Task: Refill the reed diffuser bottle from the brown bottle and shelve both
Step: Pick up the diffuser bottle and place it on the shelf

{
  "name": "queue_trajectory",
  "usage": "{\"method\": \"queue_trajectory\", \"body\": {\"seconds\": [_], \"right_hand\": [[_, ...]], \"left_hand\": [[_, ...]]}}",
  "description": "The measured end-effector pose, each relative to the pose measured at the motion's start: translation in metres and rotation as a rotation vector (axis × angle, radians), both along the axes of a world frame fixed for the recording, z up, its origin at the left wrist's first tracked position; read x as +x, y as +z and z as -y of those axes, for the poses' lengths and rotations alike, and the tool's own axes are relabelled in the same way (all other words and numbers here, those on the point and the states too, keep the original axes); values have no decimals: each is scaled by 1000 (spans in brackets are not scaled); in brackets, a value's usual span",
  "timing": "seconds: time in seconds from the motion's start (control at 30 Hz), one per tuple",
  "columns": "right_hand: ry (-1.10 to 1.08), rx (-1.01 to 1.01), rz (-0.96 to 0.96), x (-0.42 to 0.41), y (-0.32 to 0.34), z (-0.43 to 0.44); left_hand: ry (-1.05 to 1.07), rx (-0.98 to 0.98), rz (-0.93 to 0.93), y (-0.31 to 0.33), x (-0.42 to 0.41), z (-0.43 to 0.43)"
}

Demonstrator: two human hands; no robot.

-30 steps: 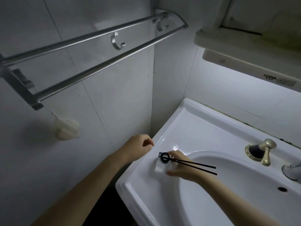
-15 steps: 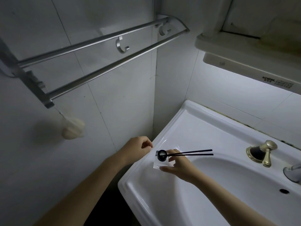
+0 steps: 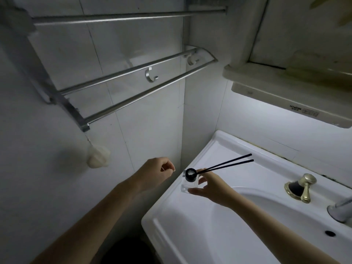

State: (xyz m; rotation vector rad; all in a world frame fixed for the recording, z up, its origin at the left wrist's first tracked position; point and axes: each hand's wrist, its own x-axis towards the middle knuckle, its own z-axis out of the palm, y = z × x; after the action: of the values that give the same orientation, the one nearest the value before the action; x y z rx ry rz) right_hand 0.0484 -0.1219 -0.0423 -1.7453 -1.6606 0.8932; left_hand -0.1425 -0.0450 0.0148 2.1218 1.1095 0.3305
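A small clear glass reed diffuser bottle with a black collar sits at the near left corner of the white sink. Two black reeds stick out of it, leaning right and away. My right hand grips the bottle from the right side. My left hand hovers just left of the bottle, off the sink edge, fingers curled with nothing visible in them. No brown bottle is in view.
A double metal towel rail with hooks juts from the left wall above. A pale sponge hangs under it. A shelf and cabinet sit above the sink. A brass tap handle and chrome spout stand at right.
My right hand has tilted the bottle, and the reeds have swung from pointing right and down to right and up. The view has risen, showing more wall and rail.
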Motion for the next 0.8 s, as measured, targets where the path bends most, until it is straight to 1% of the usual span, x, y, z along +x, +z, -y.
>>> {"method": "queue_trajectory", "body": {"seconds": [0.37,0.6,0.8], "right_hand": [[33,140,-27,8,87,0],[84,182,-34,9,160,-1],[109,247,-34,8,219,-4]], "left_hand": [[-35,199,30,61,-10,8],[-27,306,46,119,-15,15],[3,396,122,179,-19,23]]}}
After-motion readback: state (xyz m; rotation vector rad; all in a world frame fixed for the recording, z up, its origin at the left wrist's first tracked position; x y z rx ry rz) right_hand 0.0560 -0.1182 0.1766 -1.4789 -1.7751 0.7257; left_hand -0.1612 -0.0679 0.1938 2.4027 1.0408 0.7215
